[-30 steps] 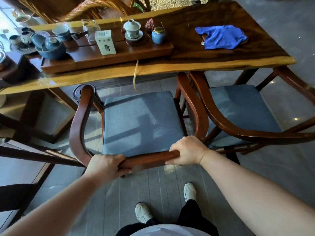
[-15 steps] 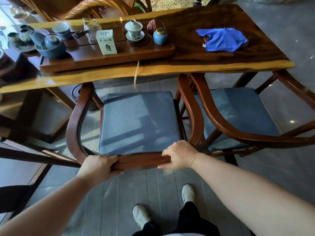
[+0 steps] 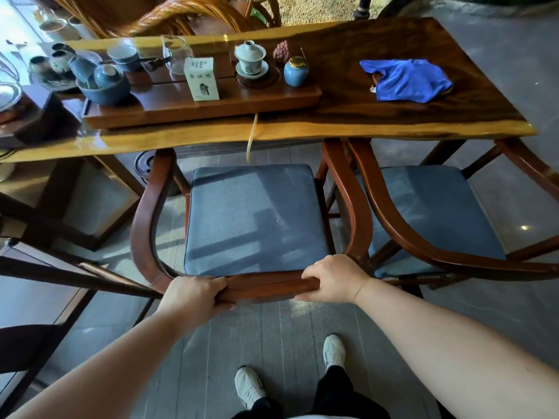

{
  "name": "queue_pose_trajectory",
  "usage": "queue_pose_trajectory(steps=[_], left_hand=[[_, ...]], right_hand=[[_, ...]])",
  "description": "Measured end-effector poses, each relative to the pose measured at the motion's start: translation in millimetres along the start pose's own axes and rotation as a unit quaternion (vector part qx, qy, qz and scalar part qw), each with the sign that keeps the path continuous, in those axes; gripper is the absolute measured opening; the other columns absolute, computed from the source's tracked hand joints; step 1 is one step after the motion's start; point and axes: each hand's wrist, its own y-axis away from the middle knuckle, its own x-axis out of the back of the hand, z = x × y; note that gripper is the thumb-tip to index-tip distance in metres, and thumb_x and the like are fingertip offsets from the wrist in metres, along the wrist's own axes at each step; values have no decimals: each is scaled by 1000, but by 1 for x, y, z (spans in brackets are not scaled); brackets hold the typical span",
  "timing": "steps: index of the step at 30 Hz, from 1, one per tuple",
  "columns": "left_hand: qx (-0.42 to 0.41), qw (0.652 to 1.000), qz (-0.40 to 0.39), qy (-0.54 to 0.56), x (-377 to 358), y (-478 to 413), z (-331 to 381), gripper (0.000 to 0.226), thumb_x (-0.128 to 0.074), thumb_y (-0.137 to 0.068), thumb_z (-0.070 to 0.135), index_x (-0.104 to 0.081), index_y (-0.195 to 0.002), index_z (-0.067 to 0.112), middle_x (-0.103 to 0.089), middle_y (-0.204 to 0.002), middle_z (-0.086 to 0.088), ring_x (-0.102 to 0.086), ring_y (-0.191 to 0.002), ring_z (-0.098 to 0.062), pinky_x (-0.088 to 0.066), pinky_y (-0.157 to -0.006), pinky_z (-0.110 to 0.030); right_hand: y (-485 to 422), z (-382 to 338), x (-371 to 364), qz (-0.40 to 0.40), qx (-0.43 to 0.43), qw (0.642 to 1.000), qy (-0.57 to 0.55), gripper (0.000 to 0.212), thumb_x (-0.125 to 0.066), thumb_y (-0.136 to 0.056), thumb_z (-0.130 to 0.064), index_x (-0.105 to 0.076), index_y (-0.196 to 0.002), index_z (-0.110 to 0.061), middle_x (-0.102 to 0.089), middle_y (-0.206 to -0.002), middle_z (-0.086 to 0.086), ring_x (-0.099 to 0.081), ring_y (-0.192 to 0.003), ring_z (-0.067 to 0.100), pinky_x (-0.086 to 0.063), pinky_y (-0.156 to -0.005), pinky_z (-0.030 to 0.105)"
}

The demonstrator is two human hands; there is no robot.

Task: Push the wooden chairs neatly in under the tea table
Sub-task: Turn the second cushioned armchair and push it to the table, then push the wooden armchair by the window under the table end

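Note:
A wooden chair (image 3: 145, 219) with a grey-blue cushion (image 3: 254, 219) faces the tea table (image 3: 348, 128), its arm tips right at the table's front edge. My left hand (image 3: 193, 294) and my right hand (image 3: 332, 278) both grip its curved back rail. A second wooden chair (image 3: 393, 225) with the same cushion stands just to the right, its arm touching or nearly touching the first chair's arm, its front partly under the table.
On the table sit a wooden tea tray (image 3: 202, 107) with cups and bowls, a white box (image 3: 201, 78), a blue jar (image 3: 295, 71) and a blue cloth (image 3: 405, 80). A dark bench frame (image 3: 60, 267) lies at left. My feet stand on grey floor boards behind the chair.
The chair has slid forward toward the table with both hands on its back rail; its arm tips have reached the table edge.

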Motion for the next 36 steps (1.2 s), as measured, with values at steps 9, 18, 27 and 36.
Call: queue_pose_trajectory(steps=[9, 18, 27, 36], left_hand=[[53, 997, -1, 51, -4, 4, 3, 39, -74, -69, 53, -62, -86, 20, -68, -76, 1, -65, -72, -28, -49, -58, -33], [42, 999, 27, -11, 1, 25, -4, 92, -56, -72, 68, -26, -146, 21, -35, -150, -15, -26, -138, -36, -22, -112, -56], [120, 992, 33, -18, 27, 92, -46, 87, -31, -76, 72, -28, -146, 22, -32, -150, -16, -23, -139, -39, -21, -112, -59], [295, 955, -6, -36, 29, 174, -85, 82, -33, -79, 70, -27, -145, 21, -35, -149, -16, -26, -137, -40, -21, -111, -58]], right_hand=[[4, -2, 3, -50, -39, 998, -18, 67, -43, -70, -84, -68, -99, -29, -72, -93, -8, -64, -90, 17, -53, -77, 37], [-5, -47, 19, -74, 7, 992, 100, 102, -52, -73, -79, -1, -150, -35, -7, -163, 8, -9, -147, 26, -10, -117, 51], [-53, -145, 18, -38, 92, 981, 165, 95, -48, -83, -72, 1, -152, -29, 2, -163, 13, -2, -147, 31, -3, -117, 55], [-134, -203, 5, -68, 247, 952, 165, 94, -46, -82, -72, 1, -151, -30, 0, -162, 14, -1, -147, 31, 1, -117, 55]])
